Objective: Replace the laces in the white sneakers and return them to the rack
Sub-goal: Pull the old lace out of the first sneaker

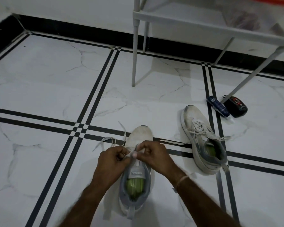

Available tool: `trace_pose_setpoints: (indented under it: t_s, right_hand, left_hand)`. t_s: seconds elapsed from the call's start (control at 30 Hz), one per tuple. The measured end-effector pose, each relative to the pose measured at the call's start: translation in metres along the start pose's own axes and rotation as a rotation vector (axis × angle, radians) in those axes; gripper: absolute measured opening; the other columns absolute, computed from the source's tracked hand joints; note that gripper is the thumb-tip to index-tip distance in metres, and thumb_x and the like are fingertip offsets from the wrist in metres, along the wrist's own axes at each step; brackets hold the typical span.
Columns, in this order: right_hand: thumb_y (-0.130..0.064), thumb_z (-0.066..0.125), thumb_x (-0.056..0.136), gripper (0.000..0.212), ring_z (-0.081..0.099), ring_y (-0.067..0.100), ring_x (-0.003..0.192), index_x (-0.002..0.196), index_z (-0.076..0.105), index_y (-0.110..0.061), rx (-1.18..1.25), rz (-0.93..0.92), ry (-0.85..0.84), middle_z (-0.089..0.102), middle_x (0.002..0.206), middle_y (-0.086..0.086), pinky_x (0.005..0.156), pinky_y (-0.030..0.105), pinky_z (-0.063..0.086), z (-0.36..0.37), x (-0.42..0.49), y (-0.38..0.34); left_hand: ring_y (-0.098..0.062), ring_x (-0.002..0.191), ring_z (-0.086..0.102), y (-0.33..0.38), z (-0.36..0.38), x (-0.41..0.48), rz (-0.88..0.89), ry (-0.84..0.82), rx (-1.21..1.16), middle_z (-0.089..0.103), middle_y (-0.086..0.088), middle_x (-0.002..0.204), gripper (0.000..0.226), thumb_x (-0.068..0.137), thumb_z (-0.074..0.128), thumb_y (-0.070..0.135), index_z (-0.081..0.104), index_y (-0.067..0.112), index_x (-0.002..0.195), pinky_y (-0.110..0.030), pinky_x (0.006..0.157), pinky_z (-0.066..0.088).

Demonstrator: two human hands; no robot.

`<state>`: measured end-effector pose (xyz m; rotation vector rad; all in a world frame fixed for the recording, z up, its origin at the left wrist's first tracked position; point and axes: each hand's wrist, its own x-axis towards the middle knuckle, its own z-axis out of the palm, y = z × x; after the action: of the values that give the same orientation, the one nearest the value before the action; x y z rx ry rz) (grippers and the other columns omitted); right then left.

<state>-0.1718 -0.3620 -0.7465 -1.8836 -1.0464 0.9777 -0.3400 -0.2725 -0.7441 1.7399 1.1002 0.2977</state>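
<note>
1. Head view: left hand (112, 161) and right hand (154, 154) meet over the near sneaker (141, 135), fingers curled.
2. Both hands pinch the white lace (105, 142) just above the tongue; thumbs nearly touch.
3. Loose lace ends trail left of the toe, lying on the floor (47, 89).
4. Near sneaker stands upright on the floor, toe pointing to the floor's far edge, across a black tile stripe; green insole (134, 185) shows.
5. Second sneaker (202, 138) stands to the right, apart from the first, toe angled far-left, laced, lace ends spread loose over it.
6. White rack (134, 54) stands along the floor's far edge by the wall, well apart from both sneakers.
7. Blue object (217, 108) and black-red object (235, 107) lie side by side at a right rack leg, near the second sneaker's toe; can't tell what they are.
8. Thin band (183, 179) sits on the right wrist.
</note>
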Motion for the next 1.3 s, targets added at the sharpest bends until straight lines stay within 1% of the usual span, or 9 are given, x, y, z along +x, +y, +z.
trace_pose_setpoints:
  t_s: [0.1, 0.27, 0.5, 0.67, 0.73, 0.87, 1.07, 1.2, 1.3]
  right_hand:
    - [-0.018, 0.079, 0.087, 0.017, 0.054, -0.007, 0.06, 0.072, 0.071, -0.017, -0.148, -0.062, 0.017, 0.057, 0.056, -0.024, 0.062, 0.011, 0.035, 0.008, 0.002, -0.005]
    - [-0.016, 0.057, 0.102, 0.021, 0.05, 0.014, 0.063, 0.081, 0.054, -0.014, 1.075, 0.2, 0.17, 0.065, 0.075, 0.001, 0.057, 0.02, 0.041, -0.023, -0.004, -0.011]
    - [-0.027, 0.078, 0.087, 0.023, 0.059, 0.01, 0.068, 0.07, 0.067, -0.016, -0.244, -0.043, -0.028, 0.065, 0.071, -0.006, 0.065, 0.027, 0.043, 0.004, 0.005, 0.002]
    - [-0.017, 0.052, 0.102, 0.027, 0.051, 0.011, 0.062, 0.076, 0.053, -0.015, 1.12, 0.218, 0.164, 0.062, 0.079, 0.004, 0.057, 0.021, 0.038, -0.02, 0.0, -0.014]
    - [-0.018, 0.052, 0.104, 0.021, 0.048, 0.011, 0.059, 0.084, 0.053, -0.014, 0.891, 0.149, 0.197, 0.057, 0.073, 0.0, 0.053, 0.021, 0.037, -0.027, -0.002, -0.013]
    - [-0.038, 0.074, 0.088, 0.021, 0.064, 0.008, 0.075, 0.076, 0.068, -0.022, -0.256, -0.049, -0.032, 0.069, 0.077, -0.009, 0.071, 0.028, 0.05, -0.001, 0.003, 0.003]
    - [-0.025, 0.049, 0.108, 0.026, 0.059, 0.013, 0.073, 0.087, 0.062, -0.017, 0.874, 0.17, 0.209, 0.074, 0.096, 0.004, 0.064, 0.027, 0.045, -0.025, 0.004, -0.011]
    - [-0.029, 0.076, 0.091, 0.02, 0.066, 0.009, 0.077, 0.084, 0.071, -0.011, 0.067, -0.026, 0.049, 0.074, 0.085, -0.002, 0.074, 0.023, 0.05, -0.014, 0.005, -0.01]
    - [-0.023, 0.083, 0.083, 0.011, 0.068, 0.007, 0.087, 0.081, 0.078, -0.014, -0.171, 0.033, -0.031, 0.078, 0.091, -0.002, 0.087, 0.023, 0.053, 0.009, 0.006, -0.007]
  left_hand:
    - [-0.013, 0.06, 0.062, 0.002, 0.0, -0.001, 0.007, 0.011, 0.035, 0.066, 0.006, 0.062, 0.011, 0.079, 0.077, 0.017, 0.072, 0.025, 0.074, -0.046, 0.065, 0.059]
    - [-0.004, 0.058, 0.058, 0.002, 0.0, -0.001, -0.002, 0.023, 0.02, 0.064, 0.011, 0.064, 0.015, 0.077, 0.077, 0.012, 0.071, 0.025, 0.075, -0.04, 0.066, 0.06]
    - [-0.012, 0.06, 0.061, 0.005, 0.004, 0.0, 0.023, 0.011, 0.065, 0.065, 0.008, 0.063, 0.015, 0.079, 0.078, 0.016, 0.069, 0.023, 0.07, -0.04, 0.065, 0.059]
    - [-0.005, 0.059, 0.06, 0.002, -0.001, 0.002, 0.012, 0.015, 0.037, 0.066, 0.008, 0.064, 0.014, 0.078, 0.077, 0.012, 0.071, 0.024, 0.076, -0.033, 0.065, 0.058]
    - [-0.004, 0.059, 0.06, 0.0, 0.0, 0.002, -0.004, 0.012, 0.038, 0.067, 0.007, 0.065, 0.014, 0.078, 0.078, 0.012, 0.071, 0.024, 0.076, -0.031, 0.065, 0.058]
    - [-0.008, 0.059, 0.061, 0.0, 0.005, 0.002, 0.016, 0.015, 0.069, 0.067, 0.007, 0.065, 0.014, 0.079, 0.078, 0.016, 0.068, 0.022, 0.071, -0.031, 0.063, 0.056]
    - [-0.012, 0.06, 0.061, -0.001, 0.003, 0.002, 0.0, 0.017, 0.06, 0.066, 0.002, 0.065, 0.01, 0.076, 0.077, 0.015, 0.069, 0.02, 0.073, -0.038, 0.066, 0.057]
    - [-0.019, 0.063, 0.065, -0.002, 0.004, 0.001, 0.003, -0.009, 0.026, 0.067, 0.001, 0.065, 0.01, 0.078, 0.076, 0.021, 0.068, 0.021, 0.072, -0.047, 0.066, 0.06]
    - [-0.02, 0.063, 0.065, 0.002, 0.003, -0.001, -0.004, -0.003, 0.016, 0.067, 0.001, 0.063, 0.013, 0.077, 0.078, 0.027, 0.068, 0.02, 0.07, -0.047, 0.065, 0.06]
